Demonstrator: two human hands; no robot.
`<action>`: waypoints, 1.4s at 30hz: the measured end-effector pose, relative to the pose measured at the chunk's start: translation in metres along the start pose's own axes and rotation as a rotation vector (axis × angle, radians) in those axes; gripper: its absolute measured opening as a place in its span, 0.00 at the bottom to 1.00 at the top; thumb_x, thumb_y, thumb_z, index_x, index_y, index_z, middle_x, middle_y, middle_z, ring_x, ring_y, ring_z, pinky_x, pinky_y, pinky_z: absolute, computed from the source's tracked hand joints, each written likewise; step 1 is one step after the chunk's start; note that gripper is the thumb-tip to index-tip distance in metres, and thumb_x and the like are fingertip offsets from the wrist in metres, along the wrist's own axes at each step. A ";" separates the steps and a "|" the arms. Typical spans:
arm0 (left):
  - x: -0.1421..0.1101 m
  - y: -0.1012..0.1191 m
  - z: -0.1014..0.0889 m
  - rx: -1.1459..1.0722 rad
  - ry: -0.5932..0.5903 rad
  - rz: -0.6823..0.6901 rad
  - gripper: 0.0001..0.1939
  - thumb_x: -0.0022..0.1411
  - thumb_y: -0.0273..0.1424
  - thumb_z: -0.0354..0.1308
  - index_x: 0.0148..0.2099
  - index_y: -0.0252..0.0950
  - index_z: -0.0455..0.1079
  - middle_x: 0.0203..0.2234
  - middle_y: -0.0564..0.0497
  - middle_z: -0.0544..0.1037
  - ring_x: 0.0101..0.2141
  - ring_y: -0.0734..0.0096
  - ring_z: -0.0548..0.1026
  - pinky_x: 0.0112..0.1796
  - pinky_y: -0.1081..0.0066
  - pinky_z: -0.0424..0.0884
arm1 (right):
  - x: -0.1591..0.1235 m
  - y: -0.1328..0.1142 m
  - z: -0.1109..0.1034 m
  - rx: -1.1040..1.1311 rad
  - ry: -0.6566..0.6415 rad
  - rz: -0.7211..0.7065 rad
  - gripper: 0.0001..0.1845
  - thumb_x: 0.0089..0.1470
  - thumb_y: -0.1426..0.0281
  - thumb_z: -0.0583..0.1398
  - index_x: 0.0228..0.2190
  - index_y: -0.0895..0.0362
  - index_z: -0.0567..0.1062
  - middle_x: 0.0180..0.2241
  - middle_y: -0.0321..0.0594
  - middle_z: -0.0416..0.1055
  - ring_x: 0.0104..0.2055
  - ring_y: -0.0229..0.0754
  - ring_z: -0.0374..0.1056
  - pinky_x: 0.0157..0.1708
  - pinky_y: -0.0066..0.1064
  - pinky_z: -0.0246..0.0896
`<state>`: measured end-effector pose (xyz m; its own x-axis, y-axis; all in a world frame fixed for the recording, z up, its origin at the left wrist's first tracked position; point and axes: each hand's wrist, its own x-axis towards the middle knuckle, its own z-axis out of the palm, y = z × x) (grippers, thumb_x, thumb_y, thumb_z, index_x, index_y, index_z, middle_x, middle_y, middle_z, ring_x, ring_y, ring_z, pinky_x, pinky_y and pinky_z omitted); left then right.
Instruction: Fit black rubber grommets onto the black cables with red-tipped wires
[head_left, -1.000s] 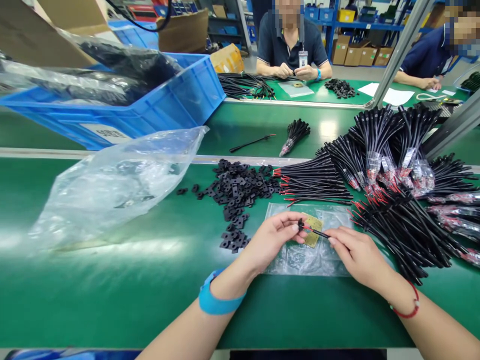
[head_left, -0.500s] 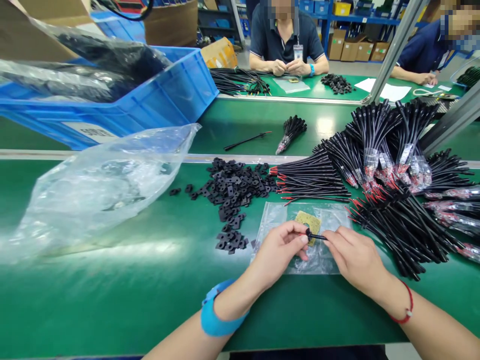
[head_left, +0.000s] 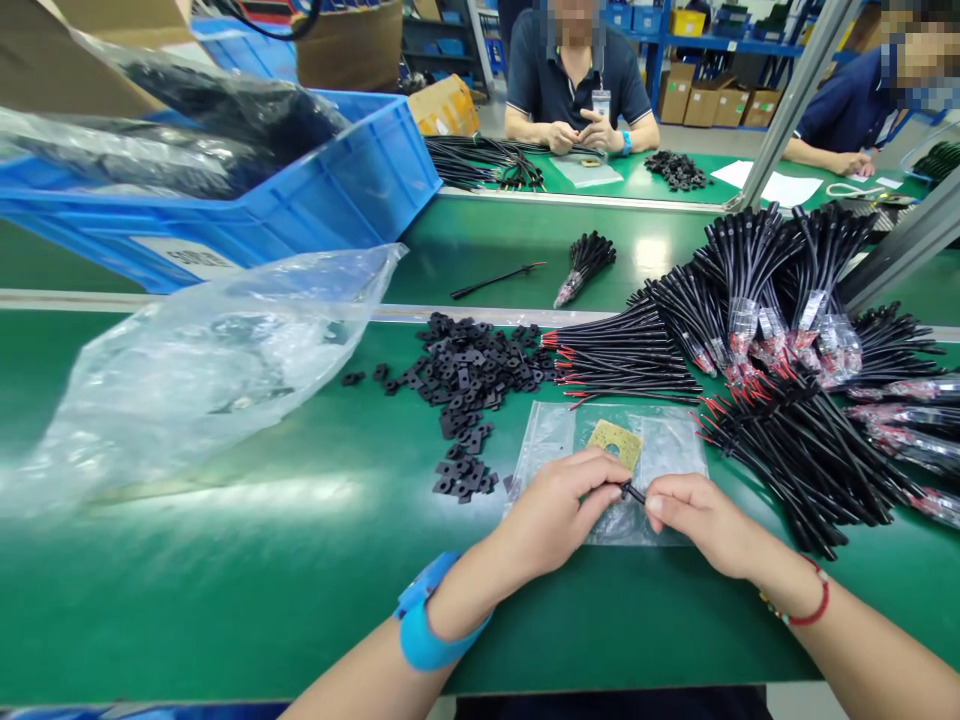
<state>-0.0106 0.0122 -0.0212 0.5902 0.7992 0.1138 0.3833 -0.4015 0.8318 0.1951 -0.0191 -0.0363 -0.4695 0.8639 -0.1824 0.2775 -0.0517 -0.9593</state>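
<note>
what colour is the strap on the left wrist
The strap is bright blue, and it shows best in the head view.

Green runs all along the bench mat (head_left: 225,610), and what a contrast: black cables (head_left: 795,465) flashing red wire tips! Up top, a bright blue crate (head_left: 360,195); down front, a blue wrist strap (head_left: 429,632), a red cord bracelet (head_left: 810,612), and one mustard-yellow square (head_left: 615,443) beside black spacers (head_left: 465,370).
</note>
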 end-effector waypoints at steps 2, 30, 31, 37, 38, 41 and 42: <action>-0.001 -0.002 0.000 0.044 -0.024 0.069 0.11 0.63 0.25 0.49 0.42 0.38 0.72 0.36 0.47 0.77 0.39 0.66 0.74 0.41 0.68 0.69 | 0.000 0.003 0.002 0.142 -0.029 0.063 0.23 0.58 0.53 0.51 0.21 0.57 0.66 0.16 0.28 0.51 0.19 0.32 0.46 0.19 0.24 0.43; 0.004 0.009 0.014 -0.320 0.168 -0.113 0.11 0.58 0.23 0.53 0.43 0.38 0.67 0.36 0.50 0.72 0.38 0.69 0.71 0.41 0.68 0.68 | 0.000 -0.005 0.011 -0.377 0.256 -0.194 0.17 0.64 0.65 0.47 0.28 0.57 0.68 0.24 0.36 0.65 0.26 0.36 0.60 0.27 0.27 0.54; 0.004 0.009 0.014 -0.435 0.200 -0.156 0.12 0.57 0.24 0.54 0.45 0.38 0.65 0.36 0.50 0.71 0.38 0.69 0.71 0.40 0.69 0.68 | -0.001 -0.006 0.011 -0.477 0.323 -0.253 0.16 0.64 0.66 0.47 0.30 0.57 0.69 0.25 0.37 0.66 0.27 0.37 0.61 0.28 0.27 0.54; 0.001 0.007 0.016 -0.734 0.099 -0.314 0.10 0.54 0.31 0.61 0.38 0.34 0.66 0.28 0.53 0.70 0.30 0.74 0.69 0.33 0.72 0.67 | -0.003 -0.008 0.015 -0.865 0.491 -0.440 0.15 0.63 0.68 0.49 0.32 0.59 0.72 0.23 0.39 0.65 0.24 0.38 0.59 0.27 0.30 0.51; 0.001 0.007 0.016 -0.718 0.109 -0.314 0.10 0.54 0.31 0.61 0.38 0.34 0.67 0.29 0.53 0.70 0.30 0.74 0.69 0.34 0.72 0.66 | -0.003 -0.009 0.016 -0.830 0.471 -0.421 0.15 0.63 0.68 0.48 0.31 0.59 0.72 0.23 0.38 0.65 0.24 0.37 0.59 0.27 0.30 0.51; 0.001 0.009 0.015 -0.719 0.097 -0.285 0.09 0.53 0.31 0.62 0.37 0.34 0.68 0.29 0.53 0.71 0.31 0.73 0.70 0.35 0.71 0.67 | -0.005 -0.010 0.016 -0.493 0.313 -0.232 0.18 0.63 0.64 0.48 0.26 0.58 0.69 0.22 0.35 0.62 0.24 0.35 0.57 0.26 0.28 0.50; 0.001 0.009 0.014 -0.726 0.080 -0.264 0.09 0.53 0.31 0.63 0.36 0.34 0.69 0.29 0.52 0.71 0.31 0.72 0.70 0.35 0.71 0.67 | -0.006 -0.011 0.015 -0.312 0.230 -0.139 0.19 0.63 0.61 0.48 0.25 0.57 0.68 0.20 0.33 0.59 0.22 0.34 0.55 0.24 0.27 0.49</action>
<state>0.0032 0.0033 -0.0208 0.4806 0.8684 -0.1222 -0.0734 0.1787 0.9812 0.1819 -0.0313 -0.0283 -0.3308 0.9432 0.0316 0.4818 0.1976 -0.8537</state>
